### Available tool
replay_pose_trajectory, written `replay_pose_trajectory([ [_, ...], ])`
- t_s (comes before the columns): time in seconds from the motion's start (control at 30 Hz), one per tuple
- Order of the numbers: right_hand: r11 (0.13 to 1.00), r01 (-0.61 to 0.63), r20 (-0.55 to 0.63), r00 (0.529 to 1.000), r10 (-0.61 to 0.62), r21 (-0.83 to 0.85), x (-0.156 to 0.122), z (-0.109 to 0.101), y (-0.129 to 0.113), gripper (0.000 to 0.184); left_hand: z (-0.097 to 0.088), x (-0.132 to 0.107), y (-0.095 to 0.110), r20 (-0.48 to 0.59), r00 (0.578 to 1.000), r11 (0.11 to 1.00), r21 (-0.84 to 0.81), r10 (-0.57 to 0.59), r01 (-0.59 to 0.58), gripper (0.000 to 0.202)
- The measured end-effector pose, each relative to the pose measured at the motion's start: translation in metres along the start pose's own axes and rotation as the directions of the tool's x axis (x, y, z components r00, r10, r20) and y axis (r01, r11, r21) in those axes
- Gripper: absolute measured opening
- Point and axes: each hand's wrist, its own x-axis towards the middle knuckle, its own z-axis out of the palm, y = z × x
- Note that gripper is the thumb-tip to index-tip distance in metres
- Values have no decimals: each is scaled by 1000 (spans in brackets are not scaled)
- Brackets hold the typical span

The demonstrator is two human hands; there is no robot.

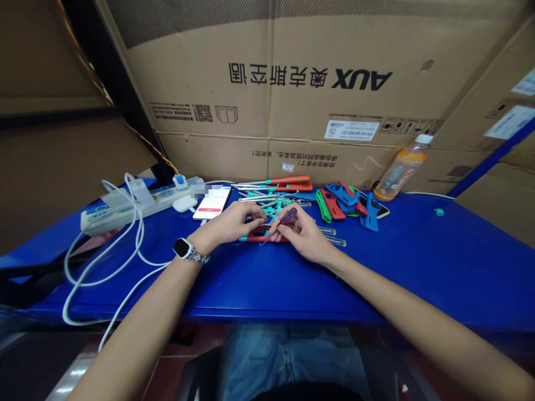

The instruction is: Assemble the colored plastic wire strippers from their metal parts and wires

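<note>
My right hand (pixel 303 236) grips a small screwdriver (pixel 288 216) with a translucent purple-red handle, its thin shaft pointing down and left to the blue table. Just left of it, my left hand (pixel 240 223) has its fingers and thumb curled together; what lies between the fingertips is too small to make out. Beneath and between both hands lies a red lighter casing (pixel 256 236) with green parts, partly hidden by the fingers. Behind the hands is a pile of turquoise small parts (pixel 273 207) and metal rods. Clear plastic strips (pixel 334 240) stick out right of my right hand.
Orange-handled long lighters (pixel 292 180) lie at the back. Blue, red and green casings (pixel 345 197) are heaped to the right, near an orange drink bottle (pixel 403 170). A phone (pixel 213 201), white earbud case (pixel 185 204), power strip (pixel 161 195) and looped white cables (pixel 140 223) occupy the left. Cardboard (pixel 209 150) stands behind.
</note>
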Motion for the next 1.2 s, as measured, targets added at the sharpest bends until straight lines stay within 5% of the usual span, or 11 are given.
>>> replay_pose_trajectory([
  [0.23,998,1,-19,1000,0,70,3,-5,-6,22,-1,-1,3,5,1000,1000,-5,6,-6,19],
  [0.63,972,-53,-271,956,116,227,11,-45,-19,23,18,2,21,172,984,979,188,42,-74,22],
  [0.87,976,-55,-273,955,113,211,11,-41,-18,23,7,-6,11,192,977,989,130,-92,68,25],
  [1.2,983,29,-329,944,32,181,11,-34,-13,24,19,4,26,12,1000,1000,-16,-24,24,24],
])
